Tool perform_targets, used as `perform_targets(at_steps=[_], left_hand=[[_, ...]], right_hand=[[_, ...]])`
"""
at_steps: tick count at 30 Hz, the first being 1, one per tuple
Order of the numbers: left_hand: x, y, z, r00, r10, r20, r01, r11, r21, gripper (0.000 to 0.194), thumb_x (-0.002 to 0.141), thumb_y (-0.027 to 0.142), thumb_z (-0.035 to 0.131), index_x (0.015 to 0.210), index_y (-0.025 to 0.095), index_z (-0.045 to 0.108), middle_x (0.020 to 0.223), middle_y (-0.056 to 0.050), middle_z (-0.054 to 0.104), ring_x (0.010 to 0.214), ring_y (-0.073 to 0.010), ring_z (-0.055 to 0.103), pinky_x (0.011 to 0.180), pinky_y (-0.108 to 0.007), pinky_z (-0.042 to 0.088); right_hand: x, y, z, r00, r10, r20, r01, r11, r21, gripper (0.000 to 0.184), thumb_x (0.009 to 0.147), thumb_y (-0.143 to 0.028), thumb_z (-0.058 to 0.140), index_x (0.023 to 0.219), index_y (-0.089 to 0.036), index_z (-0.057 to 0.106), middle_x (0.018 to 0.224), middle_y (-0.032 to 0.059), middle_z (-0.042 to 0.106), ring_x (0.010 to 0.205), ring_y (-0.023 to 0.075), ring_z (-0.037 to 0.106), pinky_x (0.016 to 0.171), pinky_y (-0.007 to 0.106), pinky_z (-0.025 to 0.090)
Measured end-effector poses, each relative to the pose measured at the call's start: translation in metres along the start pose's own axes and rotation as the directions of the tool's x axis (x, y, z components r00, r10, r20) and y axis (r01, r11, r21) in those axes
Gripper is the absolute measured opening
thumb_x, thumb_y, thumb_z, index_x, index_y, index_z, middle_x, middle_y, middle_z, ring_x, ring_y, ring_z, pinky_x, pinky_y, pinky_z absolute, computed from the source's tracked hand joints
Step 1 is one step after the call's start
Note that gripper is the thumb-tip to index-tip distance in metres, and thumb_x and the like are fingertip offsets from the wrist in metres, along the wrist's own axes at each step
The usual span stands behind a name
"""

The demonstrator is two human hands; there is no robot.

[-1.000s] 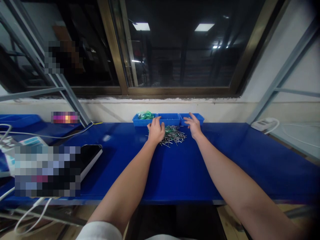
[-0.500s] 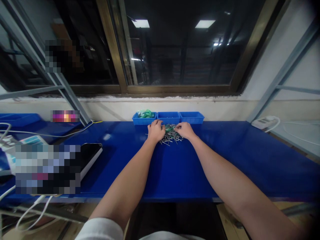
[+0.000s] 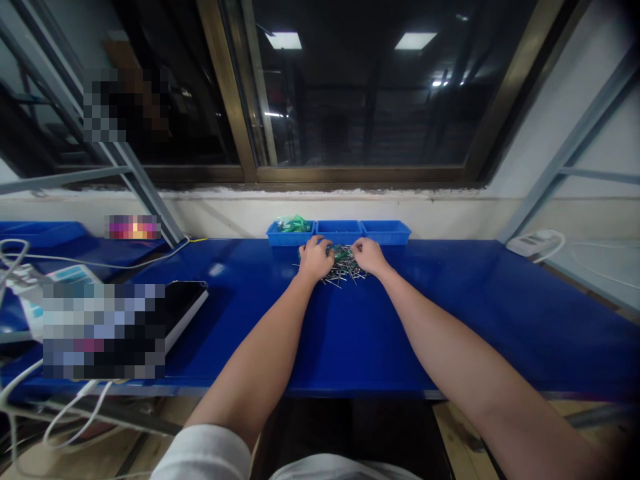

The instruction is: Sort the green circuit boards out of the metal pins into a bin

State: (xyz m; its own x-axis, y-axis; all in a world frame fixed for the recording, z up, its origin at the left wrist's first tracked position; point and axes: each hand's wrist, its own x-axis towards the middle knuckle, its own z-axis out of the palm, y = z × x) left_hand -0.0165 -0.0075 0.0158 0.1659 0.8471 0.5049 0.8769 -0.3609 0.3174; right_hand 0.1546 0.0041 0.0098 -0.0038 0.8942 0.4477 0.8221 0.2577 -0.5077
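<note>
"So what are your fingers doing right now?"

"My left hand [image 3: 316,261] is resting at the left edge of the pile, its fingers curling over – whether they're closing on anything, I'm not able to tell. My right hand [image 3: 371,257] is working at the opposite edge, and there the fingertips are drawing in together. They're hiding whatever they may be pinching, so I'm not telling you it's a grip!"

"And between them?"

"Thin metal rods [image 3: 344,273] – they're lying crisscross in a loose heap on the blue table [image 3: 350,340], and some green material [image 3: 342,254] is showing among them, right between my two hands."

"Moving outward now, what are you seeing?"

"Just beyond the heap, three blue bins are standing in a row against the wall [image 3: 225,217]. The left bin [image 3: 287,239] is holding green pieces [image 3: 296,225] with something clear and shiny; the middle bin [image 3: 339,237] and the right bin [image 3: 386,237] are sitting alongside."

"What about the far edges?"

"Off to my right, a white power strip [image 3: 531,244] is lying near the grey frame [image 3: 565,163]. Over on my left, a black-topped device [image 3: 189,301] is lying partly under a blur, and behind everything a dark window [image 3: 370,113] is reflecting two bright ceiling panels."
</note>
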Motion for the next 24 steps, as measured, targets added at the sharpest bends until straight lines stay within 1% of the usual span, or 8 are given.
perform_targets(at_steps=[3,7,10,12,15,17,20,24], left_hand=[[-0.001,0.003,-0.003,0.999,0.052,-0.004,-0.052,0.999,-0.011,0.028,0.085,0.034,0.042,0.105,0.028,0.061,0.126,-0.005,0.049,0.117,-0.0229,0.042,0.096,-0.043,0.030],[-0.003,0.007,-0.007,0.988,0.152,0.022,-0.152,0.988,-0.027,0.028,0.086,0.037,0.042,0.100,0.028,0.064,0.124,-0.003,0.050,0.117,-0.0220,0.042,0.096,-0.043,0.028],[-0.005,0.011,-0.010,0.977,0.206,0.062,-0.203,0.978,-0.051,0.031,0.086,0.043,0.041,0.101,0.028,0.064,0.121,-0.003,0.053,0.115,-0.0221,0.044,0.095,-0.043,0.027],[-0.005,0.012,-0.011,0.968,0.235,0.088,-0.229,0.971,-0.072,0.032,0.087,0.045,0.040,0.099,0.027,0.064,0.114,-0.004,0.056,0.111,-0.0211,0.047,0.094,-0.042,0.028],[-0.003,0.012,-0.010,0.958,0.263,0.111,-0.253,0.963,-0.097,0.031,0.089,0.040,0.038,0.093,0.023,0.064,0.103,-0.003,0.061,0.103,-0.0186,0.052,0.092,-0.039,0.028],[-0.002,0.011,-0.009,0.960,0.259,0.105,-0.249,0.963,-0.100,0.028,0.090,0.035,0.038,0.092,0.022,0.062,0.098,-0.003,0.063,0.099,-0.0178,0.054,0.090,-0.037,0.029],[0.000,0.009,-0.006,0.973,0.219,0.077,-0.213,0.974,-0.078,0.023,0.090,0.029,0.037,0.092,0.020,0.059,0.098,-0.004,0.063,0.097,-0.0180,0.054,0.088,-0.037,0.029],[0.001,0.007,-0.005,0.979,0.183,0.089,-0.181,0.983,-0.022,0.023,0.089,0.020,0.035,0.089,0.020,0.058,0.099,-0.005,0.062,0.100,-0.0186,0.053,0.087,-0.037,0.029]], right_hand=[[0.000,-0.005,-0.003,0.995,-0.016,-0.098,0.028,0.992,0.124,0.017,0.079,-0.026,0.046,0.079,-0.017,0.060,0.077,0.0051,0.065,0.073,0.0162,0.059,0.072,0.027,0.042],[-0.002,-0.010,-0.002,0.991,0.003,-0.136,0.045,0.936,0.348,0.017,0.075,-0.026,0.050,0.088,-0.018,0.057,0.070,0.0013,0.062,0.066,0.0143,0.058,0.067,0.027,0.045],[-0.002,-0.012,0.001,0.996,0.058,-0.063,-0.012,0.823,0.568,0.027,0.073,-0.029,0.053,0.098,-0.018,0.054,0.061,-0.0032,0.057,0.051,0.0111,0.053,0.054,0.025,0.045],[-0.001,-0.013,0.004,0.997,0.077,0.000,-0.057,0.729,0.682,0.024,0.071,-0.033,0.057,0.090,-0.018,0.055,0.058,-0.0033,0.056,0.045,0.0098,0.050,0.047,0.024,0.044],[0.000,-0.012,0.005,0.994,0.100,0.041,-0.095,0.632,0.769,0.022,0.066,-0.034,0.062,0.076,-0.017,0.054,0.061,0.0000,0.058,0.048,0.0111,0.055,0.044,0.023,0.045],[0.000,-0.012,0.004,0.992,0.116,0.054,-0.115,0.625,0.772,0.021,0.065,-0.033,0.063,0.075,-0.016,0.054,0.063,0.0020,0.060,0.051,0.0124,0.057,0.043,0.023,0.044],[-0.001,-0.012,0.001,0.992,0.108,0.061,-0.118,0.676,0.727,0.018,0.066,-0.031,0.061,0.074,-0.015,0.056,0.062,0.0022,0.061,0.049,0.0111,0.056,0.043,0.021,0.042],[-0.003,-0.014,-0.005,0.998,-0.022,0.062,-0.027,0.727,0.686,0.016,0.061,-0.027,0.063,0.070,-0.015,0.058,0.059,-0.0009,0.059,0.049,0.0101,0.053,0.050,0.023,0.043]])
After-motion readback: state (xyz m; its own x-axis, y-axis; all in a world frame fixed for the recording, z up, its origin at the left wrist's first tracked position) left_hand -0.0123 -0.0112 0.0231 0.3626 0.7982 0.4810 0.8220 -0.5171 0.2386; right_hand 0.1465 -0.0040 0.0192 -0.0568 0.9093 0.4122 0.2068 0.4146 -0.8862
